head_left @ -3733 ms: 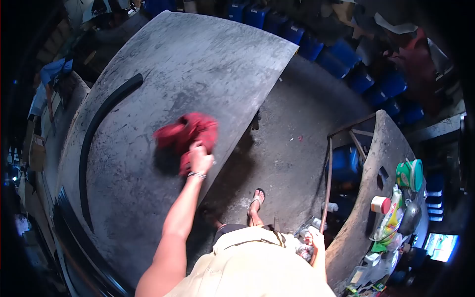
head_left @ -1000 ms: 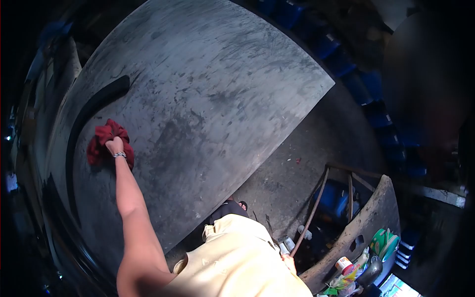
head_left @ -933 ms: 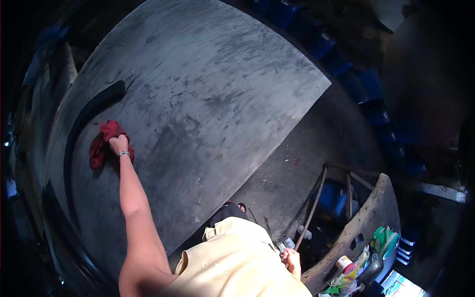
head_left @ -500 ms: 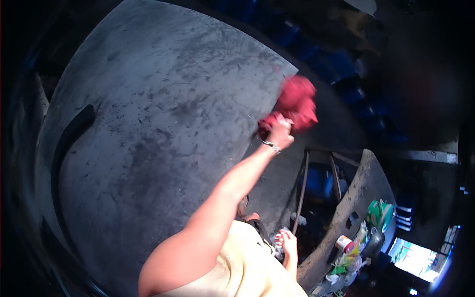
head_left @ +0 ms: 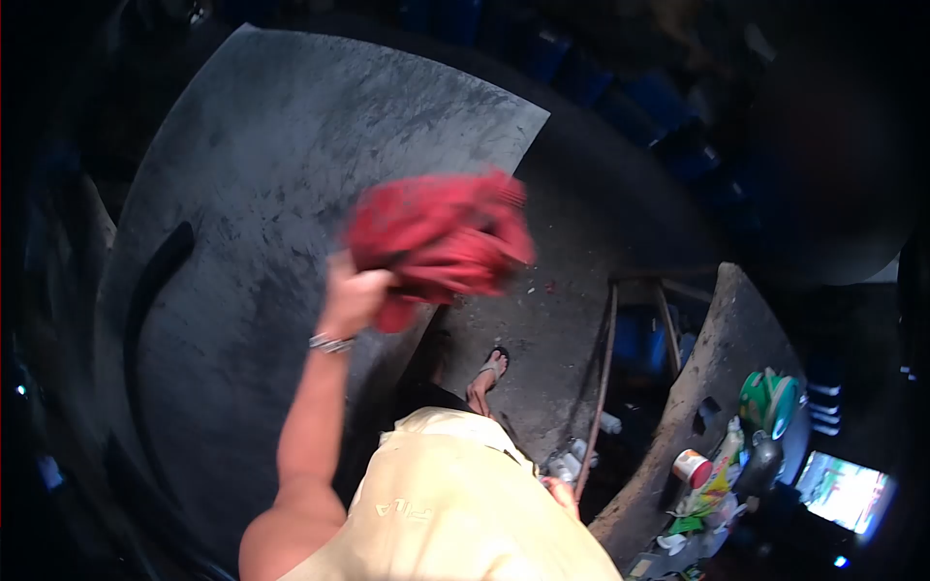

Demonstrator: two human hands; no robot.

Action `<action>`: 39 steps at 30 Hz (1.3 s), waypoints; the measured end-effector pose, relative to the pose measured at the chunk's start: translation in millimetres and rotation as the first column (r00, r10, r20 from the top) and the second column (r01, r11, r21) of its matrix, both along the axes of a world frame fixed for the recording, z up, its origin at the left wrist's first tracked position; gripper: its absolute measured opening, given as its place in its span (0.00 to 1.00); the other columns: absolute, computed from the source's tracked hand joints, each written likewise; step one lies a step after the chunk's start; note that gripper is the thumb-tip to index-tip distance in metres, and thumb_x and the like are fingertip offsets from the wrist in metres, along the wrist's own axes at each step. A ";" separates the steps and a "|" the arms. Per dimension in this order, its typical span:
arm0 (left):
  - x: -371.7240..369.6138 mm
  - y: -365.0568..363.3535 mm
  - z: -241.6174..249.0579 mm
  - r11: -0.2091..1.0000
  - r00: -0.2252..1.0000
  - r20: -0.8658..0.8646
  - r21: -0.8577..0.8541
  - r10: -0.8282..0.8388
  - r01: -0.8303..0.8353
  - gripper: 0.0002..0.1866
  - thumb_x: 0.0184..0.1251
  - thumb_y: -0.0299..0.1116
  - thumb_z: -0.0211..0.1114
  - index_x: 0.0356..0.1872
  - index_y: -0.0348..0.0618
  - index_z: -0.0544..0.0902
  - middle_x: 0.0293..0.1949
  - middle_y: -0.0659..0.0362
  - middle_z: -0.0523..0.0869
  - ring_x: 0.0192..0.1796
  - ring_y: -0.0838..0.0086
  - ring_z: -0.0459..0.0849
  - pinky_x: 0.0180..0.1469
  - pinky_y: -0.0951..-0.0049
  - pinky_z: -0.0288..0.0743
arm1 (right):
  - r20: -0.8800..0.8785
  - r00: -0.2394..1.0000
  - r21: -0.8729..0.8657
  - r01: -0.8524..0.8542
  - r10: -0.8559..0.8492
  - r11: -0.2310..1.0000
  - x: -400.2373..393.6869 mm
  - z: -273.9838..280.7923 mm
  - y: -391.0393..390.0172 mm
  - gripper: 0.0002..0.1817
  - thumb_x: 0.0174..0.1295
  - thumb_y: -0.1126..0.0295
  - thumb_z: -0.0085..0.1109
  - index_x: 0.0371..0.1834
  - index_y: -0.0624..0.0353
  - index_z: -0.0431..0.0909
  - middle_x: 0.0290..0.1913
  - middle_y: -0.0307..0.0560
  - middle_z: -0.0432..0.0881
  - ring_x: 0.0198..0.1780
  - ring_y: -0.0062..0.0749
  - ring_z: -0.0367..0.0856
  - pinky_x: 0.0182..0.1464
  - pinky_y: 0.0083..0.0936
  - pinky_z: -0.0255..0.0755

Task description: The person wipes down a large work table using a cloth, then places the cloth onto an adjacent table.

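My left hand, with a metal bracelet at the wrist, is closed around one side of a bunched red cloth. The cloth is blurred by motion and hangs over the right part of a large grey tabletop, which is smudged with dark marks. Low beside my cream shirt is my right hand. Only a part of it shows, and its fingers are too hidden to read.
A curved black strip lies along the tabletop's left side. To the right, a worn bench holds a red-and-white tub, green packs and several bottles and bags. My sandalled foot is on the concrete floor. Blue containers stand behind.
My left hand has swung the red cloth leftward from beyond the tabletop's right edge to over the tabletop. My right hand has dropped lower and is more hidden by the shirt.
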State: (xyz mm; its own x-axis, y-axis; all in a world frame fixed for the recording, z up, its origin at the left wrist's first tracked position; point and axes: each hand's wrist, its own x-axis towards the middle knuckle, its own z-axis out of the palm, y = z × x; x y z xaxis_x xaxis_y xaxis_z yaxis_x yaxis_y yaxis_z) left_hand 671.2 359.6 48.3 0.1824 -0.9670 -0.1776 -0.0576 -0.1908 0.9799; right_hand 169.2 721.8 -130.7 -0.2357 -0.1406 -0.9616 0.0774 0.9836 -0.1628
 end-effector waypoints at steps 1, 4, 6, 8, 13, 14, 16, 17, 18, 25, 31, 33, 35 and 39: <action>23.2 14.0 11.0 0.944 0.950 -0.071 -0.116 0.303 -0.310 0.12 0.48 0.17 0.58 0.35 0.32 0.84 0.35 0.59 0.88 0.35 0.74 0.85 0.41 0.69 0.80 | 0.009 0.999 0.020 0.034 -0.034 0.999 -8.9 -2.3 -12.4 0.14 0.66 0.65 0.52 0.47 0.63 0.76 0.33 0.50 0.84 0.27 0.35 0.83 0.26 0.34 0.77; 127.1 63.2 -30.5 0.813 0.584 0.643 -0.108 0.496 -0.572 0.14 0.52 0.22 0.59 0.41 0.29 0.83 0.46 0.45 0.86 0.44 0.55 0.86 0.49 0.58 0.79 | -0.010 1.000 -0.121 0.001 -0.002 0.993 -32.4 -30.1 -51.3 0.15 0.67 0.65 0.50 0.51 0.62 0.75 0.34 0.49 0.85 0.28 0.34 0.84 0.25 0.31 0.76; 160.4 84.7 -126.0 0.741 0.152 0.940 -0.133 0.305 -0.659 0.15 0.54 0.27 0.61 0.41 0.29 0.83 0.52 0.38 0.83 0.55 0.43 0.80 0.57 0.45 0.71 | -0.022 0.999 -0.241 -0.039 0.035 0.970 -40.0 -23.7 -88.1 0.16 0.69 0.65 0.50 0.54 0.61 0.75 0.36 0.49 0.85 0.29 0.32 0.85 0.28 0.28 0.77; 128.5 84.2 -166.1 0.737 -0.039 0.995 -0.097 0.095 -0.669 0.14 0.53 0.29 0.62 0.39 0.30 0.84 0.55 0.37 0.81 0.63 0.40 0.73 0.64 0.35 0.63 | -0.038 0.997 -0.347 -0.074 0.065 0.935 -43.7 -11.4 -117.0 0.15 0.72 0.65 0.49 0.55 0.61 0.76 0.37 0.47 0.86 0.31 0.29 0.86 0.29 0.26 0.77; -87.7 29.3 -132.0 0.978 0.113 0.992 -0.023 0.048 -0.205 0.07 0.46 0.27 0.60 0.23 0.36 0.86 0.47 0.49 0.81 0.52 0.50 0.77 0.60 0.41 0.63 | -0.091 0.996 -0.443 -0.044 0.004 0.896 -58.9 24.5 -120.8 0.16 0.73 0.64 0.49 0.55 0.62 0.77 0.37 0.45 0.86 0.32 0.27 0.86 0.31 0.22 0.77; -134.9 17.5 -129.3 0.991 0.084 0.988 -0.129 0.133 -0.047 0.07 0.47 0.27 0.59 0.22 0.35 0.85 0.47 0.49 0.80 0.52 0.50 0.76 0.55 0.43 0.66 | -0.067 0.998 -0.416 -0.008 -0.022 0.910 -64.3 20.6 -110.3 0.14 0.72 0.66 0.49 0.54 0.59 0.78 0.37 0.44 0.86 0.32 0.26 0.85 0.31 0.22 0.75; -210.3 -26.4 -151.4 0.995 0.340 0.940 -0.047 0.015 0.087 0.10 0.48 0.26 0.60 0.30 0.34 0.86 0.46 0.48 0.83 0.48 0.50 0.79 0.59 0.47 0.70 | -0.097 0.994 -0.319 -0.083 0.054 0.944 -75.1 7.0 -86.9 0.13 0.72 0.65 0.51 0.52 0.60 0.79 0.35 0.44 0.85 0.30 0.26 0.84 0.29 0.23 0.73; -250.6 -51.7 -168.5 0.966 0.558 0.827 -0.200 0.076 0.165 0.10 0.48 0.25 0.59 0.31 0.34 0.85 0.47 0.46 0.85 0.46 0.48 0.83 0.54 0.53 0.75 | -0.112 0.988 -0.246 -0.133 0.108 0.960 -79.9 1.9 -71.5 0.13 0.71 0.65 0.52 0.51 0.60 0.79 0.35 0.44 0.85 0.29 0.26 0.84 0.29 0.23 0.73; -296.0 -72.1 -172.9 0.954 0.753 0.656 -0.254 0.050 0.157 0.10 0.46 0.23 0.58 0.31 0.32 0.83 0.46 0.42 0.85 0.46 0.44 0.84 0.50 0.51 0.77 | -0.075 0.990 -0.225 -0.133 0.118 0.965 -89.1 -13.8 -53.8 0.13 0.71 0.64 0.53 0.50 0.59 0.80 0.34 0.44 0.85 0.29 0.26 0.84 0.28 0.24 0.72; -481.8 -117.6 -136.4 0.897 0.886 -0.457 0.355 -0.082 0.265 0.12 0.45 0.13 0.50 0.28 0.37 0.79 0.27 0.60 0.79 0.28 0.70 0.80 0.31 0.68 0.74 | -0.012 0.916 -0.360 0.370 -0.401 0.856 -117.9 -26.6 2.8 0.17 0.69 0.62 0.50 0.54 0.61 0.76 0.40 0.54 0.86 0.32 0.36 0.87 0.27 0.27 0.80; -319.0 -130.0 -63.1 0.932 0.725 -0.688 0.274 0.018 0.236 0.05 0.46 0.16 0.58 0.21 0.37 0.79 0.21 0.60 0.79 0.24 0.71 0.81 0.29 0.68 0.77 | 0.012 0.882 -0.160 0.466 -0.471 0.870 -114.3 -62.8 43.1 0.18 0.67 0.63 0.50 0.55 0.62 0.75 0.40 0.56 0.86 0.32 0.38 0.87 0.27 0.29 0.81; -225.5 -138.2 -29.7 0.962 0.783 -0.607 0.270 0.135 0.044 0.05 0.46 0.18 0.61 0.18 0.39 0.79 0.20 0.61 0.80 0.22 0.73 0.81 0.27 0.69 0.74 | 0.072 0.885 -0.102 0.466 -0.461 0.879 -110.7 -67.8 43.1 0.18 0.66 0.63 0.52 0.54 0.63 0.75 0.40 0.56 0.86 0.31 0.39 0.87 0.27 0.30 0.82; -127.5 -138.7 -16.9 0.909 0.875 -0.246 0.135 0.417 -0.395 0.02 0.43 0.19 0.64 0.19 0.37 0.81 0.23 0.61 0.82 0.24 0.74 0.81 0.28 0.70 0.74 | 0.083 0.929 -0.086 0.366 -0.360 0.926 -106.7 -72.2 33.3 0.17 0.66 0.63 0.52 0.53 0.61 0.76 0.40 0.55 0.86 0.32 0.39 0.87 0.27 0.31 0.82; 37.8 -116.4 -25.1 0.639 0.640 0.078 0.040 0.764 -0.768 0.10 0.42 0.21 0.60 0.28 0.24 0.80 0.34 0.51 0.83 0.31 0.67 0.84 0.34 0.66 0.79 | 0.038 0.980 -0.033 0.197 -0.196 0.980 -110.6 -61.3 -16.0 0.18 0.67 0.63 0.51 0.55 0.61 0.76 0.41 0.55 0.86 0.33 0.38 0.87 0.27 0.29 0.81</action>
State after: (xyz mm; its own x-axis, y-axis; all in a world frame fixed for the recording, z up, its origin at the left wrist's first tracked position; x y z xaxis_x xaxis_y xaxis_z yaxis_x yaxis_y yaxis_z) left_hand 709.0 243.2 23.2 0.8630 -0.4635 -0.2010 0.0904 -0.2497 0.9641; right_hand 58.6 705.8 -192.0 -0.2287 -0.1302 -0.9648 0.2750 0.9420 -0.1923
